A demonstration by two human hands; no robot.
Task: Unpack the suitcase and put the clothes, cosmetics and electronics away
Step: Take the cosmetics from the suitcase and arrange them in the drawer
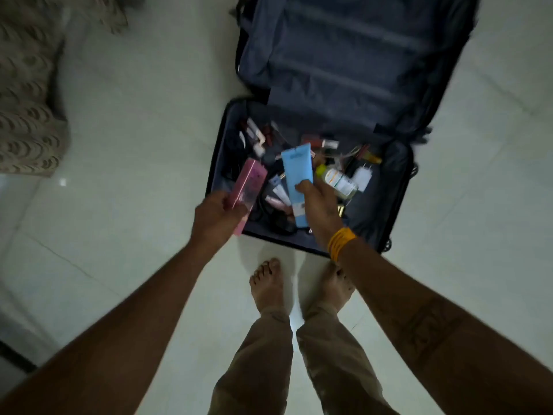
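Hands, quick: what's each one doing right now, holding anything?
Left hand: closed on the pink box, held over the open suitcase.
Right hand: closed on the light blue tube, also over the suitcase.

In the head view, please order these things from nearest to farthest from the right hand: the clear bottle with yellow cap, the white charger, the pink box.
1. Clear bottle with yellow cap, just beside the right hand.
2. White charger, beyond the bottle, toward the right.
3. Pink box, across the suitcase, in the left hand.
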